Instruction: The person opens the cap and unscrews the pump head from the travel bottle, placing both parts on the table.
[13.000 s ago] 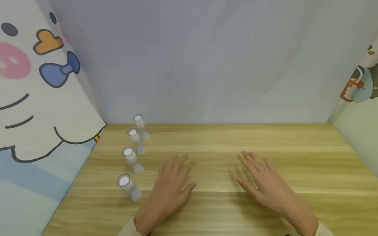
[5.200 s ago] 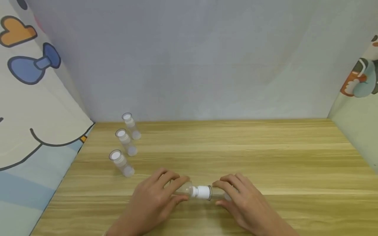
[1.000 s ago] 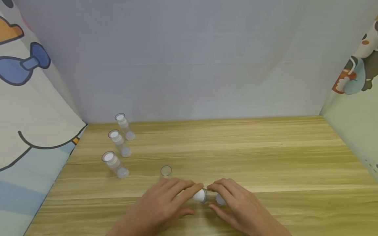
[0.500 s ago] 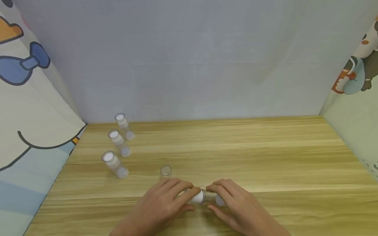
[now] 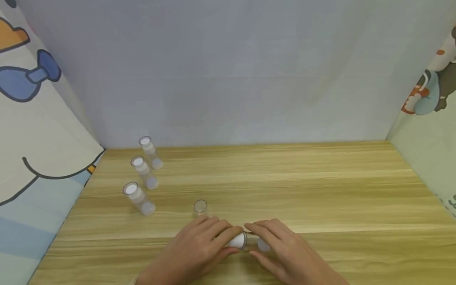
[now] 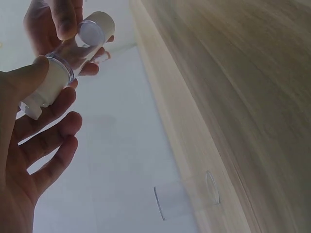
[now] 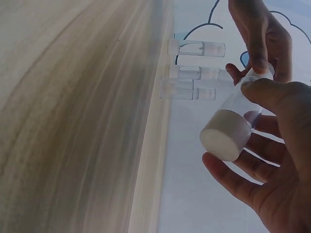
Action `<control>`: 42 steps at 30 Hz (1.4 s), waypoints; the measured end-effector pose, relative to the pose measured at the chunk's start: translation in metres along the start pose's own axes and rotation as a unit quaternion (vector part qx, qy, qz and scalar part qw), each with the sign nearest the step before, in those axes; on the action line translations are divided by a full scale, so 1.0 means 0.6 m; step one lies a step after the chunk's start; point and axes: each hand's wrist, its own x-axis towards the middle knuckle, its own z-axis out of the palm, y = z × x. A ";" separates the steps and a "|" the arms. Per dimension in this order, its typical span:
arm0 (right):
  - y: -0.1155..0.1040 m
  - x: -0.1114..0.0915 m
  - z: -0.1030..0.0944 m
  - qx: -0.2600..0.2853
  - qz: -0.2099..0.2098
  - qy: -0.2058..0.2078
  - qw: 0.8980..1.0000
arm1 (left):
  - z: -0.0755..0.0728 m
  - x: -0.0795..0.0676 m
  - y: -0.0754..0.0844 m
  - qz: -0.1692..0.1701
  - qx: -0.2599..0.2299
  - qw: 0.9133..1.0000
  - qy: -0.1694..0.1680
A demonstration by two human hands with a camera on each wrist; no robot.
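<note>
A small clear pump bottle (image 7: pixel 238 103) with a white base is held on its side between my two hands, low over the table. My left hand (image 5: pixel 194 247) pinches its white pump top (image 6: pixel 52 83) between thumb and fingers, with the short spout showing past the thumb. Around the clear body, near the white base (image 6: pixel 99 25), the fingers and thumb of my right hand (image 5: pixel 285 249) are curled. A clear cap (image 5: pixel 200 206) stands on the table just beyond my left hand, its lower part hidden by the fingers in the head view.
Three capped bottles of the same kind stand in a row at the left: a near bottle (image 5: pixel 139 199), a middle bottle (image 5: pixel 145 173) and a far bottle (image 5: pixel 151 153). The wooden table (image 5: pixel 303 178) ends at a grey backdrop (image 5: pixel 242 79), with printed cloth at both sides.
The nearest of the standing bottles was picked up, and its clear cap was taken off and stood on the table. Over the last second the hands and bottle have shifted only slightly.
</note>
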 end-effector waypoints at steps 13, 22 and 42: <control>-0.009 -0.002 -0.012 0.171 0.013 -0.029 0.985 | 0.001 0.013 -0.002 0.096 -0.071 0.986 0.120; -0.014 0.000 0.000 0.194 -0.047 0.049 0.979 | 0.005 0.023 0.004 0.135 -0.070 0.966 0.207; -0.029 0.006 0.014 0.036 -0.002 0.122 0.992 | 0.022 0.022 0.042 -0.177 -0.094 0.972 0.120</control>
